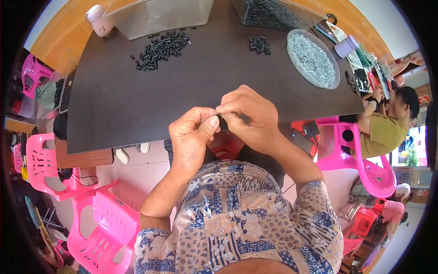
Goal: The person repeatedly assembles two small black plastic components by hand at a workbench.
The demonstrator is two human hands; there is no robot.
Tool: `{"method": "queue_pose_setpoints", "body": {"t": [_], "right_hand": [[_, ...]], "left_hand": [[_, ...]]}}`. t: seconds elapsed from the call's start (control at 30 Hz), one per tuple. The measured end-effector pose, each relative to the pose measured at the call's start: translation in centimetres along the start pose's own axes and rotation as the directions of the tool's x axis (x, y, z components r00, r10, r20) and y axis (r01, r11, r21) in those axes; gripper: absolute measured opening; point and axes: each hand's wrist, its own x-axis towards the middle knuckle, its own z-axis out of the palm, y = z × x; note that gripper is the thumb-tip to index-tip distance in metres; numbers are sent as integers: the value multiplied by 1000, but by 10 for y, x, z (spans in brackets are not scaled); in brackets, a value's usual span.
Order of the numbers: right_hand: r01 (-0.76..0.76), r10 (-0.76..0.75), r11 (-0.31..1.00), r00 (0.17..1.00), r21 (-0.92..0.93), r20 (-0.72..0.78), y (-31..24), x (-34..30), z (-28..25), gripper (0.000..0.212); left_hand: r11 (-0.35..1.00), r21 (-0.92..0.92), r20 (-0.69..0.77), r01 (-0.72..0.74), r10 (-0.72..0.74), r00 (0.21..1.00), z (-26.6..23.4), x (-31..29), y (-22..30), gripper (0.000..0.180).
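Note:
My left hand (190,130) and my right hand (252,114) meet just over the near edge of the dark table (123,98). Between their fingertips is a small black part (219,117), mostly covered by the fingers. The left thumb and forefinger pinch it from one side. On its other side the right thumb and forefinger are closed; anything else in them is too small to make out. Farther off lie a loose heap of short black ribbed pieces (162,49) and a smaller cluster of black pieces (260,44).
A round clear tray (296,65) of shiny metal pieces stands at the right. Behind are a clear bin (159,18) and a bin of black parts (269,17). A pink cup (100,23) and purple cup (346,47) flank them. Another person (388,123) sits right; pink chairs (107,219) stand left.

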Motion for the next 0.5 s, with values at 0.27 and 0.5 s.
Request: {"method": "queue_pose_setpoints", "body": {"t": [0.27, 0.5], "right_hand": [[-174, 194, 973, 973, 154, -125, 10, -11, 13, 12], [-43, 44, 999, 981, 8, -189, 12, -12, 15, 13]], "left_hand": [[992, -125, -46, 27, -32, 998, 3, 6, -13, 11], [988, -152, -24, 9, -13, 1000, 4, 8, -9, 9]]}}
